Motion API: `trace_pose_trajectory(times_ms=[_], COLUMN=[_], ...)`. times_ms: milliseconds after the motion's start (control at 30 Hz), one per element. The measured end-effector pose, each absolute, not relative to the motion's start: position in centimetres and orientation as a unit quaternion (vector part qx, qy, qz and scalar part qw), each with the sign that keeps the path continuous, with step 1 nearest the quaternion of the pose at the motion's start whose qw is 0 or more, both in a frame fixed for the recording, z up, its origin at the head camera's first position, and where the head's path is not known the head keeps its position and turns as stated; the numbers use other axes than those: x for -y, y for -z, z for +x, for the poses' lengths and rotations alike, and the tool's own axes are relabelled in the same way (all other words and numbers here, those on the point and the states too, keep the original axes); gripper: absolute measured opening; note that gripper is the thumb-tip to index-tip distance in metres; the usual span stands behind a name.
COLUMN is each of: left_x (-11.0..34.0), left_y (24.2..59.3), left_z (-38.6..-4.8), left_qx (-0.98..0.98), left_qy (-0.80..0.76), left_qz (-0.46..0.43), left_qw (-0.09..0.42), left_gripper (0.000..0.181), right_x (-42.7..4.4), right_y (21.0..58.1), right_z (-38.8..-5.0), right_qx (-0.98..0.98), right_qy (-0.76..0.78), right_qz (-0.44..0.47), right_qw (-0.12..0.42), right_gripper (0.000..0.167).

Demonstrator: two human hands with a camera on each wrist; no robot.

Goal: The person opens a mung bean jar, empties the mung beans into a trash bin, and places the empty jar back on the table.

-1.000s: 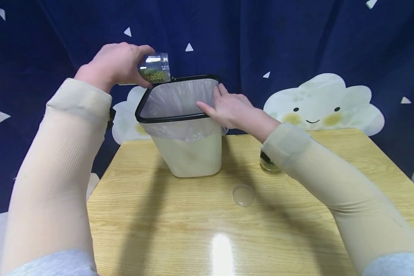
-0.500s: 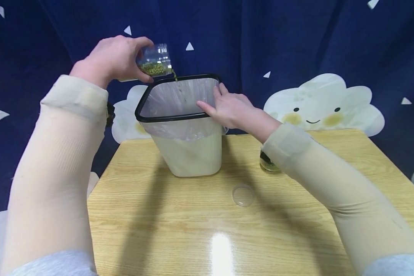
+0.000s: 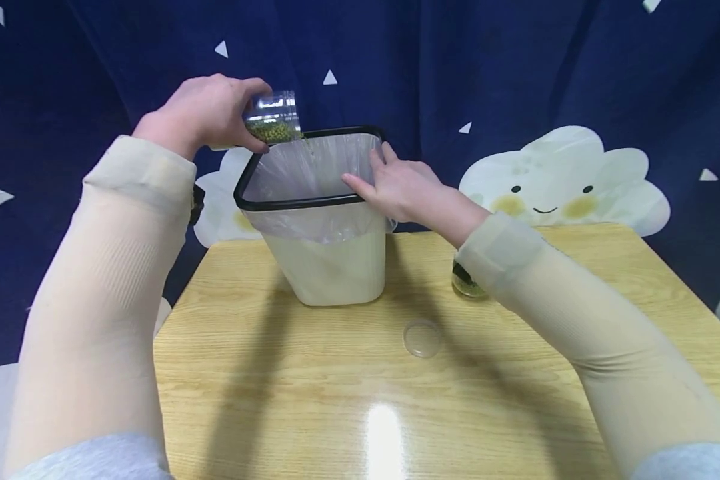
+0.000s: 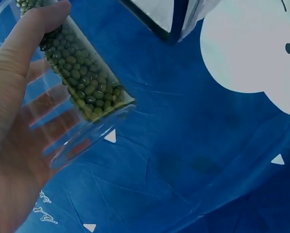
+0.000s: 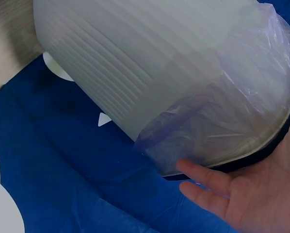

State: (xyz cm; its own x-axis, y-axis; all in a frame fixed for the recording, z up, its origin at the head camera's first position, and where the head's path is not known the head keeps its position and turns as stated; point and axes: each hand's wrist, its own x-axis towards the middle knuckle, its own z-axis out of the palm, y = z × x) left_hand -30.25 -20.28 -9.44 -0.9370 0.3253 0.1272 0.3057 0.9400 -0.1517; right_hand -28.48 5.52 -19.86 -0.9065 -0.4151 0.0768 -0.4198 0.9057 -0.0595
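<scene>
My left hand (image 3: 207, 113) grips a clear plastic jar (image 3: 288, 110) tipped on its side over the back left of the bin. Green mung beans (image 4: 82, 77) lie along the jar's lower side. A few beans fall from its mouth into the bin. The white trash bin (image 3: 342, 267) stands upright on the table, with a black rim and a translucent bag folded over it. My right hand (image 3: 405, 190) rests on the bin's right rim, thumb and fingers extended. In the right wrist view, two fingers (image 5: 208, 179) lie outside against the bagged rim.
A clear round lid (image 3: 422, 339) lies on the wooden table (image 3: 312, 387) in front of the bin. Another jar (image 3: 467, 283) with a dark upper part stands to the right, partly hidden by my right forearm. A blue curtain (image 3: 396, 60) with cloud shapes hangs behind.
The jar in my left hand rose with a stream of beans pouring out, then came down again with a thinner trickle. My right hand and the bin stay put.
</scene>
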Motion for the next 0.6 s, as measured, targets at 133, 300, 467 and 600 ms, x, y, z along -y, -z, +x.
trace_pose_trajectory(times_ms=[133, 300, 467, 600], left_x=[20.17, 20.10, 20.09, 20.52], left_y=[9.58, 9.23, 9.18, 9.43], left_z=[-30.27, -30.00, -30.02, -30.15], left_qx=[0.982, 0.982, 0.982, 0.984], left_qy=[-0.068, -0.041, -0.058, -0.064], left_qz=[-0.161, -0.155, -0.158, -0.148], left_qw=[0.067, 0.099, 0.082, 0.072], left_gripper=[0.084, 0.085, 0.084, 0.085], right_x=[-5.48, -5.40, -5.37, -5.36], right_y=[19.90, 20.17, 20.06, 19.95], right_z=[-28.48, -28.38, -28.35, -28.33], right_qx=[0.976, 0.976, 0.976, 0.976], right_qy=[-0.042, -0.042, -0.040, -0.041], right_qz=[0.212, 0.213, 0.214, 0.213], right_qw=[0.026, 0.017, 0.025, 0.023], right_gripper=[0.089, 0.090, 0.089, 0.090])
